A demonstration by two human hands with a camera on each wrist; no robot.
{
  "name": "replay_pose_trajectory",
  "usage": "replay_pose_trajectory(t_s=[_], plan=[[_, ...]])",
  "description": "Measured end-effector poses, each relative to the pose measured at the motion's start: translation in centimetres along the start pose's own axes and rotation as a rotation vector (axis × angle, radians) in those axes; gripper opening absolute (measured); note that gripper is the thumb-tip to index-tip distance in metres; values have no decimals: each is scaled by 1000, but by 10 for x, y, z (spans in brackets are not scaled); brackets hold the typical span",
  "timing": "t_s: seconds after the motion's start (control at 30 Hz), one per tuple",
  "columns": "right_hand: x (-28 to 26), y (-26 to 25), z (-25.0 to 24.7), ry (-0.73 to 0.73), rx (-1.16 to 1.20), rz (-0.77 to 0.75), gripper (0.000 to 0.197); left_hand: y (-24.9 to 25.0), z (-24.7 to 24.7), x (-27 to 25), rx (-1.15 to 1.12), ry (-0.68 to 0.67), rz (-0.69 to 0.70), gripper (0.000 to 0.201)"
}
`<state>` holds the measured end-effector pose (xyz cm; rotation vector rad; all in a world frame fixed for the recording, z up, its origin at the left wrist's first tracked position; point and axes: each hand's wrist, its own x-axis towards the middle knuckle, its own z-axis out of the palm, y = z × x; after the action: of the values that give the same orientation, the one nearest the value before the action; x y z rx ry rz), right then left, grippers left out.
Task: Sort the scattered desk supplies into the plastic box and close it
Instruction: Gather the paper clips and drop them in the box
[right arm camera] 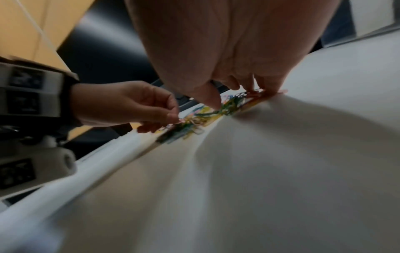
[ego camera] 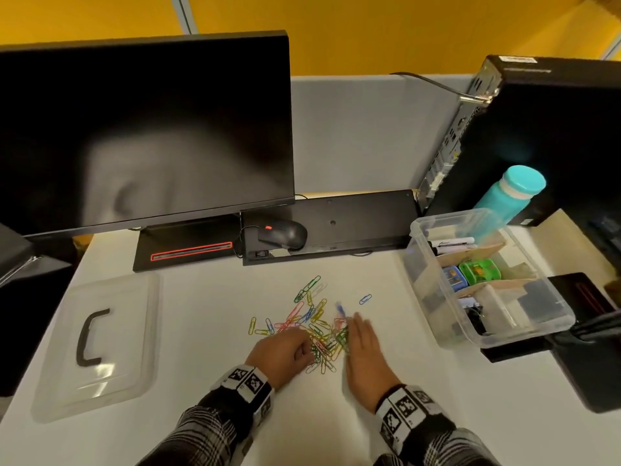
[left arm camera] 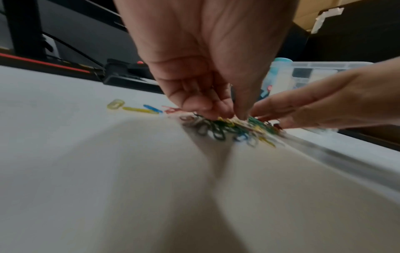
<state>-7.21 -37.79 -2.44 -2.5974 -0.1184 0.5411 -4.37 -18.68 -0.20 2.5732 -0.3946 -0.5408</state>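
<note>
Well, what are the two hands doing, centre frame?

— Left hand [ego camera: 282,354], fingers curled under, thumb and fingertips pinching into the near-left edge of a heap of coloured paper clips [ego camera: 319,327]. Right hand [ego camera: 364,351], fingers straight and pressed together, stands on its little-finger edge against the heap's right side, on the white counter [ego camera: 201,297]. The heap lies between the two hands. Both wrist views are blurred but show fingertips touching the clips.

And just past the fingertips?

— Looser clips fan out ahead of both hands. One pale blue clip [ego camera: 365,299] lies apart from the rest, ahead of the right hand and slightly to its right.

Where is the box?

— Clear plastic box [ego camera: 421,274], open, to the right of the right hand and further ahead, near the counter's right edge. Cardboard dividers split it into compartments: markers [ego camera: 452,243] in the far one, a green item [ego camera: 479,271] and a blue item [ego camera: 453,279] side by side in the middle one, dark objects in the nearest, too small to tell. Its clear lid [ego camera: 127,331], black handle up, lies flat well to the left of the left hand.

Background?

— Far ahead of the hands, a dark monitor [ego camera: 144,129] and a black mouse [ego camera: 285,233] resting on a long black panel. Behind the box, a teal bottle [ego camera: 510,196] stands against a black computer tower [ego camera: 537,136].
</note>
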Motion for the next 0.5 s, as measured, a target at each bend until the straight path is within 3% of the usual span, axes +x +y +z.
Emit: replay_pose_trajectory(t_s=[0.07,0.13,0.27,0.33,0.4,0.5], plan=[[-3,-7,-3,49,26,-57,69,-7,-10,5,-27,154,-45,10],[1,1,-12,120,36,-52,62,-22,-19,7,-18,270,-156,22],[7,18,-30,133,-25,46,63,-49,-20,1,-1,220,-422,49],[6,15,-26,47,-52,19,64,-47,-12,-1,-41,221,-376,48],[3,7,-20,-42,-65,-72,63,-37,-1,-1,-84,192,-236,44],[10,2,-28,-52,-21,-156,59,-24,6,6,-94,150,-104,42]])
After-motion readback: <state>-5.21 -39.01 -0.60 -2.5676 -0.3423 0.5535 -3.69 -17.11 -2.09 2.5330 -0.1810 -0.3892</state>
